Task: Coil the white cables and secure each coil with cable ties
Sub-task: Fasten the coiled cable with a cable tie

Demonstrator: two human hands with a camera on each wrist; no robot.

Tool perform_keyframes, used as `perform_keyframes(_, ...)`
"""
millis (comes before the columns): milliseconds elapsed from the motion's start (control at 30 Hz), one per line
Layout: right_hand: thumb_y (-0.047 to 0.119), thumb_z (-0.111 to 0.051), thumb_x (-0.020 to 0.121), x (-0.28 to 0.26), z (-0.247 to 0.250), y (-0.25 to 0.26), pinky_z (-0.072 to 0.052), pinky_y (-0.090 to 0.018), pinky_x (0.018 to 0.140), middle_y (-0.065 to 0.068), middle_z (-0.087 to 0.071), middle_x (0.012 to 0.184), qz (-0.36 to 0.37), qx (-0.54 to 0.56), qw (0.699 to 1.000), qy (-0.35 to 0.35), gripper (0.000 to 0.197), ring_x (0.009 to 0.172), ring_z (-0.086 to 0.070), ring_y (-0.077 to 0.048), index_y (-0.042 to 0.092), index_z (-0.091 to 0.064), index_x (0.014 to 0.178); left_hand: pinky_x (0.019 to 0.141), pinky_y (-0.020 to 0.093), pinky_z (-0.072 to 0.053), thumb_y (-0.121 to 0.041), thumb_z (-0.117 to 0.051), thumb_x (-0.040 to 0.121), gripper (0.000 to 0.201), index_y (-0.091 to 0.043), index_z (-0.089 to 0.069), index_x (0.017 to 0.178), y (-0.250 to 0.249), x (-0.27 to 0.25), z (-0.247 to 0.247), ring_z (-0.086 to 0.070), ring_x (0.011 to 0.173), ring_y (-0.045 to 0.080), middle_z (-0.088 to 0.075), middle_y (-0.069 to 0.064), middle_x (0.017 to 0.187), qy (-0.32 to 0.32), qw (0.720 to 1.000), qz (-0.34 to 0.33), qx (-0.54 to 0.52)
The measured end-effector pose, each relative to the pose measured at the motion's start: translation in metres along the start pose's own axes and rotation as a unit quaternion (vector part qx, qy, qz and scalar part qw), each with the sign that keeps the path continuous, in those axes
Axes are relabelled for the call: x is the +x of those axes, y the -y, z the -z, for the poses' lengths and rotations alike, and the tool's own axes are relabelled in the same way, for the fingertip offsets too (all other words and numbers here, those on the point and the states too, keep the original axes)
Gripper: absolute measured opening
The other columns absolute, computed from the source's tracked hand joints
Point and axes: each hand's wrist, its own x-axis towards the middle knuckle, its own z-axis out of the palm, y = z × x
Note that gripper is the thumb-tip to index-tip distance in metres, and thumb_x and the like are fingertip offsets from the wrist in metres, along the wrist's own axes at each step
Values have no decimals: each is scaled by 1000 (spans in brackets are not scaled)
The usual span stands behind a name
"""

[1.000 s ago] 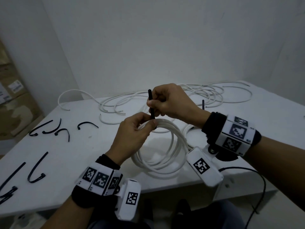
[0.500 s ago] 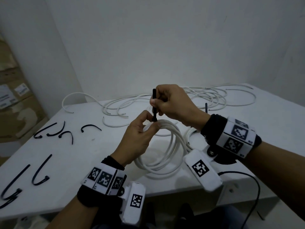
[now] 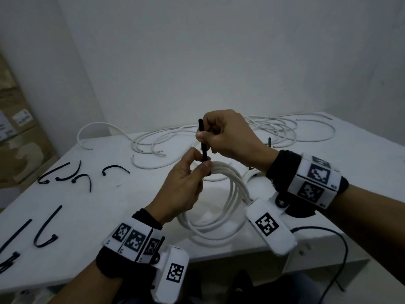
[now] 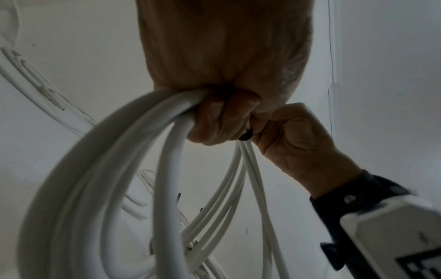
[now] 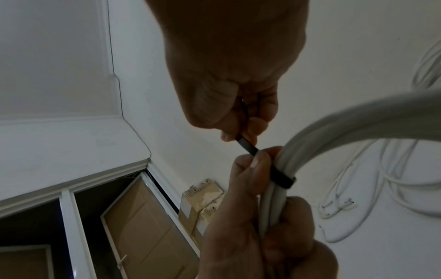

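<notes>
A white cable coil (image 3: pixel 228 207) hangs over the table's front edge, held at its top by my left hand (image 3: pixel 186 185), whose fingers curl round the strands (image 4: pixel 152 117). A black cable tie (image 3: pixel 203 148) is looped round the bundle (image 5: pixel 284 180). My right hand (image 3: pixel 225 132) pinches the tie's free tail (image 5: pixel 245 146) just above the left thumb, the tail pointing upward. The tie's head is hidden under the left fingers.
Loose white cables (image 3: pixel 274 130) sprawl across the back of the white table (image 3: pixel 92 207). Several spare black ties (image 3: pixel 74 176) lie at the left, more near the left edge (image 3: pixel 43 233). Cardboard boxes (image 3: pixel 19 137) stand at the far left. A black wire (image 3: pixel 337 264) hangs at the right.
The right hand has drawn the tie's tail slightly upward while the left hand keeps the coil; both hands sit a little higher in view.
</notes>
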Motion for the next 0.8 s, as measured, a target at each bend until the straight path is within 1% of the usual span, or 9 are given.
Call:
perform_keyframes(100,10,-65,87,5,9,2,-47,-24,53,-12,-67,68,7,78,997,7,17,58,-59,-16,-4,-62,78,40,18,-15,-28,-48,99,25,-29,-47,74,-10,7,4,-15,38,13,-25,-3,48,-15,998,12,-54)
perform_keyframes(167,14,-63,89,3,17,0,-47,-17,60,-10,-68,78,2,123,991,50,11,69,-62,-13,4,-66,89,40,16,-14,-26,-49,99,26,-26,-44,74,-18,13,9,-14,37,11,-23,-2,50,-34,995,26,-92)
perform_keyframes(300,43,-65,82,-23,26,-34,-51,-35,84,-15,-67,107,-85,135,973,168,41,88,-64,-19,20,-59,115,39,11,-17,-28,-49,99,16,-23,-43,84,-27,20,24,-16,29,9,-26,-1,49,-61,987,60,-140)
perform_keyframes(367,46,-67,79,-38,21,-47,-51,-47,87,-17,-66,104,-125,152,961,196,47,90,-66,-29,20,-55,116,38,11,-18,-28,-50,98,9,-22,-44,92,-26,23,28,-18,28,9,-29,-1,48,-64,984,71,-149)
perform_keyframes(433,35,-72,80,-45,14,-52,-55,-47,70,-12,-66,77,-138,189,959,157,43,67,-66,-28,10,-53,110,36,12,-21,-28,-52,97,10,-21,-45,98,-23,24,26,-23,29,10,-33,0,49,-62,982,87,-155)
perform_keyframes(533,18,-70,85,-47,4,-58,-42,-24,38,0,-52,48,-125,183,975,20,23,37,-52,-19,5,-51,87,38,22,-41,-28,-60,91,17,-15,-50,97,-21,26,17,-46,40,17,-50,5,56,-62,981,86,-164)
perform_keyframes(600,15,-65,88,-47,5,-63,-36,-20,35,-3,-47,47,-125,199,971,-35,21,31,-45,-17,7,-49,79,58,35,-58,-31,-68,78,31,-12,-56,98,-20,26,14,-64,61,24,-65,11,71,-63,981,74,-165)
perform_keyframes(667,13,-62,90,-48,10,-68,-36,-20,35,-3,-44,47,-134,232,961,-69,23,30,-42,-15,9,-46,75,70,42,-57,-35,-71,69,44,-10,-58,103,-14,23,9,-68,74,28,-69,14,83,-61,986,83,-135)
perform_keyframes(800,17,-60,92,-51,28,-79,-38,-24,37,1,-45,44,-160,233,955,-85,25,31,-42,-12,10,-46,72,50,26,-52,-21,-59,93,18,-7,-59,81,-4,13,-18,-62,53,19,-66,8,61,-52,994,93,-38)
